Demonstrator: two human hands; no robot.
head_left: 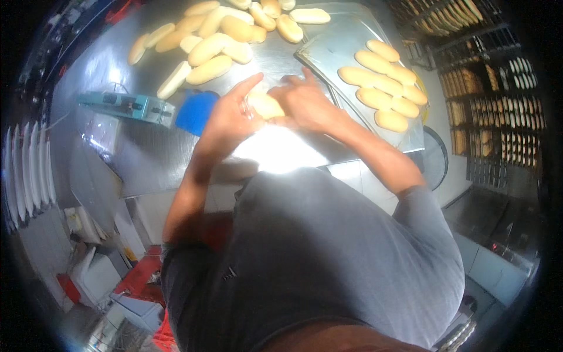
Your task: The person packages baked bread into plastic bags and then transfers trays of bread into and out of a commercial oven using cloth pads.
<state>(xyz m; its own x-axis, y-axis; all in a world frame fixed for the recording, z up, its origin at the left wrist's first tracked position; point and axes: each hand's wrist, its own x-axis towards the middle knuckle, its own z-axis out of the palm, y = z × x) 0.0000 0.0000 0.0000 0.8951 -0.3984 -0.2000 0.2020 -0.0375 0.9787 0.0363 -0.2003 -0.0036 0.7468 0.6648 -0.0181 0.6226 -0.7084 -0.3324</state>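
Note:
A pale golden bread roll (pixel 267 105) is between my two hands, low over the steel table near its front edge. My left hand (pixel 230 117) grips its left side, with one finger stretched out and something shiny at the fingers that I cannot make out. My right hand (pixel 305 104) curls round the roll's right end, its fingertips partly smeared by motion. Beyond my hands lies a loose pile of elongated bread rolls (pixel 214 50). A bright blue item (pixel 196 112), its kind unclear, sits beside my left hand.
On the right, a metal tray (pixel 328 44) bears several rolls (pixel 384 82). A teal bench device (pixel 126 107) stands at the left of the steel table (pixel 146 158). Racks of bread (pixel 492 111) line the far right. White trays (pixel 29 170) stand upright at far left.

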